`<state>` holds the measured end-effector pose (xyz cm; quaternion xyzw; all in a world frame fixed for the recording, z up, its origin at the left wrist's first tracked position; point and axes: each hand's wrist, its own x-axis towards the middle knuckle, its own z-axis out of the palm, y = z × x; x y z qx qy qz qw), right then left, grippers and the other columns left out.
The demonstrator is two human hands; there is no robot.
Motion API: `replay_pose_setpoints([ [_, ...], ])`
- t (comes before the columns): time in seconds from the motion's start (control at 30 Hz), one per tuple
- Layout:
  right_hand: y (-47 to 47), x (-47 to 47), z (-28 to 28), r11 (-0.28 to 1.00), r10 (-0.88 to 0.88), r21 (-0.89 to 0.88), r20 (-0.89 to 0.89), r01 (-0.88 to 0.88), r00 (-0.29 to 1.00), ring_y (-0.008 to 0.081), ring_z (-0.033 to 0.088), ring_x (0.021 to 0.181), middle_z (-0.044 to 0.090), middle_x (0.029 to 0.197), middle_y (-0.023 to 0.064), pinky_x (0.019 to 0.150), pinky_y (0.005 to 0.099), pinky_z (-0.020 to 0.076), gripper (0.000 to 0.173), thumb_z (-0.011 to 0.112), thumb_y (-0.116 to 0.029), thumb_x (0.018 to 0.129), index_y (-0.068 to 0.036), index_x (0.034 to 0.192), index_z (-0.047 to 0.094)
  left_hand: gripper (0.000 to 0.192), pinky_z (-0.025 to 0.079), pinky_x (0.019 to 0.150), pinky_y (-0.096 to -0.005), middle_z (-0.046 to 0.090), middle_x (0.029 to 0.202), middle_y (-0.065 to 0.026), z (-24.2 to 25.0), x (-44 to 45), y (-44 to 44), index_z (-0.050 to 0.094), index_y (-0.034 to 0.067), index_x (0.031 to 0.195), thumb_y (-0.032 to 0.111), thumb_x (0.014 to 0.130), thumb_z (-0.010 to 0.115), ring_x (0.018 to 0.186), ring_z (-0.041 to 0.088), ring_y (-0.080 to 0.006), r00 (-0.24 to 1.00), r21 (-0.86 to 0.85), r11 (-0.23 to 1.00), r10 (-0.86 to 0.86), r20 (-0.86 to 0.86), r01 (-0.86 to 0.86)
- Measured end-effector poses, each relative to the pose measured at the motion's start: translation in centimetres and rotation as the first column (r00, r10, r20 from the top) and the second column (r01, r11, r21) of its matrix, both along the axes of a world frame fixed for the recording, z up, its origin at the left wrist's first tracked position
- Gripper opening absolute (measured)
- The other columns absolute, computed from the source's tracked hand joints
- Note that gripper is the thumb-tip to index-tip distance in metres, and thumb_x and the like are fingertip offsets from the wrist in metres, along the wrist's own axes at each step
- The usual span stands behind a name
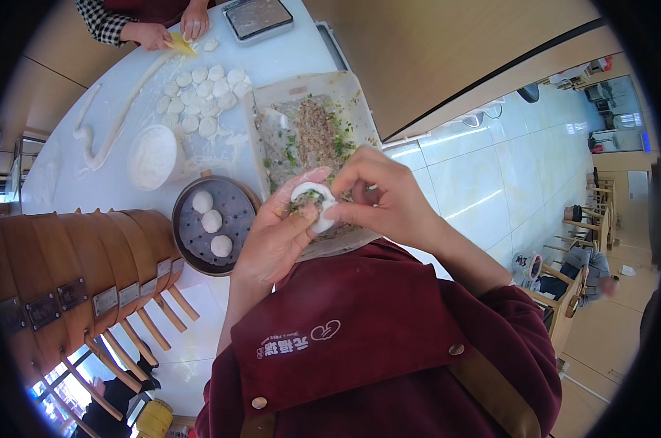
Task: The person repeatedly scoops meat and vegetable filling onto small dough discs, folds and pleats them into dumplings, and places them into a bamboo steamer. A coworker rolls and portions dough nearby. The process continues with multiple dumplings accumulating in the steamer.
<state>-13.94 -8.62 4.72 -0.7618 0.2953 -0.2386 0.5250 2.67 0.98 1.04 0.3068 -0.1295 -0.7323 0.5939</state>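
Observation:
My left hand (278,230) cups a round dough wrapper (324,222) with a chopped green-flecked filling (307,200) inside, its thumb lying on the filling. The fingers and thumb of my right hand (382,200) pinch the wrapper's right edge. Filling still shows through the open top. Below both hands lies a translucent plastic tub (363,101) holding minced filling (316,128) and chopped green onion. To the left, a round steamer (242,257) with a perforated dark liner holds three white buns (212,221) in a row.
Stacked wooden steamers (106,263) with projecting handles rise at left. The worktop (51,164) carries a bowl of flour (154,156), a dough rope (123,112), several dough pieces (207,93) and a scale (258,19). A co-worker's hands (158,35) hold a yellow scraper (181,44).

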Motion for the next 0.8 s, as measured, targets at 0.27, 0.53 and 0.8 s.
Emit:
replay_pose_setpoints([
  [0.27, -0.2, 0.1, 0.2, 0.994, 0.092, -0.066, 0.008, -0.091, 0.996, 0.007, 0.05, 0.065, 0.052, 0.086, 0.0027, 0.054, 0.0207, 0.04, 0.014, 0.074, 0.001, 0.075, -0.004, 0.084, 0.064, 0.047, 0.046, 0.091, -0.0281, 0.052, 0.12, -0.0075, 0.0, 0.3, 0.1, 0.04, 0.002, 0.137, 0.005, 0.092, 0.054, 0.108, 0.054, -0.0147, 0.995, -0.002, 0.997, -0.081, 0.052, 0.082],
  [0.53, 0.1, -0.1, 0.4, 0.982, 0.165, -0.097, 0.018, -0.163, 0.986, 0.0069, 0.045, 0.059, 0.051, 0.087, 0.0025, 0.052, 0.0202, 0.0373, 0.017, 0.074, -0.001, 0.074, -0.006, 0.086, 0.062, 0.05, 0.045, 0.086, -0.0234, 0.053, 0.12, -0.0052, 0.3, 0.5, 0.1, 0.037, 0.002, 0.14, 0.007, 0.093, 0.052, 0.102, 0.055, -0.0114, 0.976, 0.033, 0.986, -0.167, 0.139, 0.163],
  [0.8, 0.1, -0.3, 0.3, 0.981, 0.187, -0.057, 0.02, -0.185, 0.982, 0.0057, 0.044, 0.058, 0.051, 0.088, 0.0008, 0.051, 0.0213, 0.0355, 0.015, 0.072, 0.0, 0.076, -0.006, 0.087, 0.064, 0.048, 0.04, 0.092, -0.0241, 0.05, 0.125, -0.0059, 0.0, 1.0, 0.2, 0.042, 0.001, 0.138, 0.004, 0.091, 0.05, 0.11, 0.049, -0.0121, 0.911, 0.028, 0.963, -0.263, 0.317, 0.268],
])
